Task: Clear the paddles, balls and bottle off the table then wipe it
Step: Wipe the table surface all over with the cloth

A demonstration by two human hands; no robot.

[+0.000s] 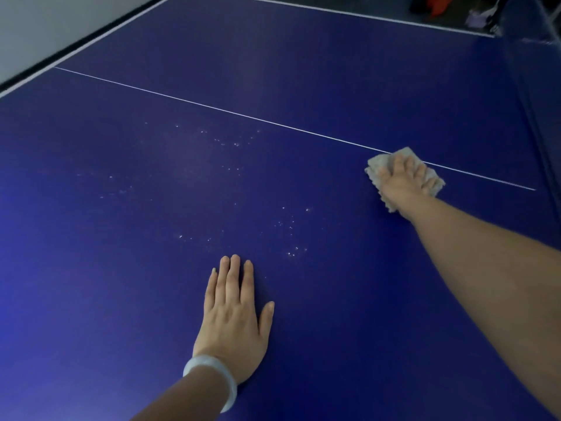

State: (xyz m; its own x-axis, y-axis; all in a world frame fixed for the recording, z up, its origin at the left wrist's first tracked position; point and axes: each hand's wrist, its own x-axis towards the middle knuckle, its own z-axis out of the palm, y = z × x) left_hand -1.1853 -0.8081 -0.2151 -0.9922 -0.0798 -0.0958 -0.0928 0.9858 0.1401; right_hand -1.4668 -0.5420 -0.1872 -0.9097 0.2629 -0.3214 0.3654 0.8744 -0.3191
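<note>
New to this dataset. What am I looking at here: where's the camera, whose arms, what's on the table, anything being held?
No machine here: a person works with bare hands, and the single picture comes from a wide-angle camera worn on their head, looking forward and down. The blue surface is a table tennis table with a thin white centre line. The left hand, wearing a pale bangle, lies flat on the table with straight fingers. The right hand reaches out and grips a crumpled beige cloth pressed on the surface by the line. Small whitish specks dot the table between the hands. No paddles, balls or bottle are visible.
</note>
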